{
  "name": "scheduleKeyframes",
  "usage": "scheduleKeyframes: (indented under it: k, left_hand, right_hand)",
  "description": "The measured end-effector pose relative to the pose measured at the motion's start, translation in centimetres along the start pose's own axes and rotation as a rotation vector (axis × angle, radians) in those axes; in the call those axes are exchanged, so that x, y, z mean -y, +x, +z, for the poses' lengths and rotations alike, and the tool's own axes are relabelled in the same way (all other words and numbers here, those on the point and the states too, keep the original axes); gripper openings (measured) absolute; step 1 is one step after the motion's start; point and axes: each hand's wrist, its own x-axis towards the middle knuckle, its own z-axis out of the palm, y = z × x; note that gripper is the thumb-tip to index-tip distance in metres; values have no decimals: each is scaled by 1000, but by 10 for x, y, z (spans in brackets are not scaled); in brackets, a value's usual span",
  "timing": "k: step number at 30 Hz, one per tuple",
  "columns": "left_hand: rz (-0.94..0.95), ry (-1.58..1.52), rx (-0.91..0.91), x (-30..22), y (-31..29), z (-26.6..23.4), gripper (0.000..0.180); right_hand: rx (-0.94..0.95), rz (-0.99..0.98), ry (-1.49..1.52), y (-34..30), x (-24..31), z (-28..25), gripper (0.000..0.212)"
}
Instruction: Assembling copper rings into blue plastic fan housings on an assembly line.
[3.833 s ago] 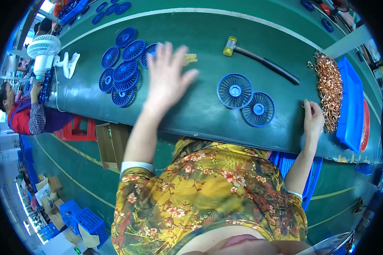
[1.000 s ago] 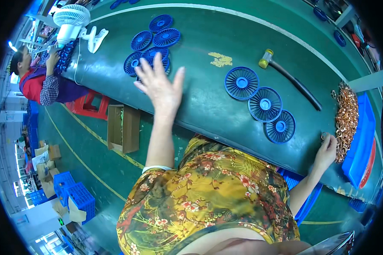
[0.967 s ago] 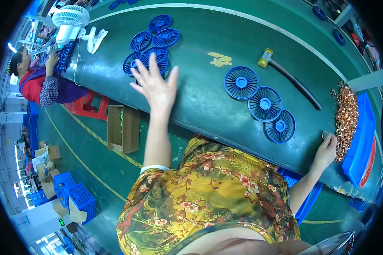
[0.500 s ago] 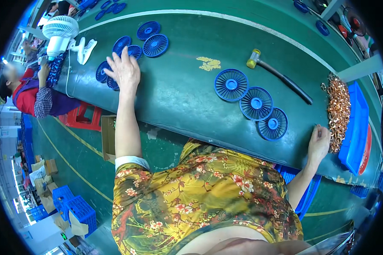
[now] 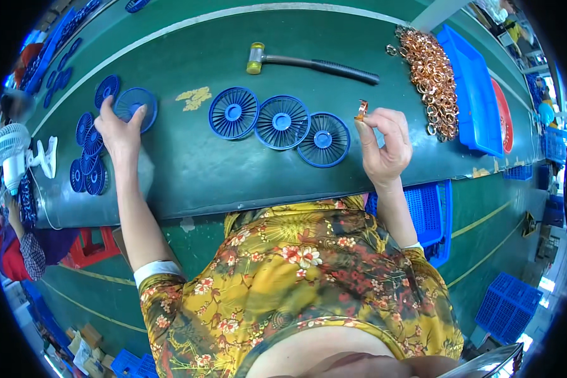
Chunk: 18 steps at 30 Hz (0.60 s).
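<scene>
My right hand [image 5: 387,148] pinches a small copper-coloured ring clip [image 5: 362,110] between thumb and fingertips, raised over the table. The rightmost of three overlapping blue round fan grilles [image 5: 323,140] lies just left of it. At the left, my left hand [image 5: 121,133] has its thumb and fingers on a slightly blurred blue fan grille [image 5: 131,99], gripping it. Beside that hand lie more blue fan grilles [image 5: 84,129] in a loose, partly overlapping group.
A mallet [image 5: 321,64] with yellow heads and a black handle lies beyond the three grilles. At the right are a heap of copper-coloured ring clips [image 5: 431,82], a blue tray [image 5: 475,94] and a red dish [image 5: 503,116]. A white clip-on fan [image 5: 11,151] stands far left, near a co-worker.
The view has swung rightward. My right hand has come away from the heap toward the three grilles with a ring clip. My left hand has taken hold of a grille, which has shifted from its group.
</scene>
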Motion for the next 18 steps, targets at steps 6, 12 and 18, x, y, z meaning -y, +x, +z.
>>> scheduleKeyframes:
  k: [6,12,18]
  left_hand:
    - [-103,-800,-10,-84,-66,-18,20]
    - [-228,-1287,298,-152,-117,-28,17]
    - [-125,-1404,466,-178,-136,-27,23]
  right_hand:
    - [74,-195,64,6,17,11,27]
    - [104,-373,170,14,37,33,29]
    - [212,-402,83,24,46,41,23]
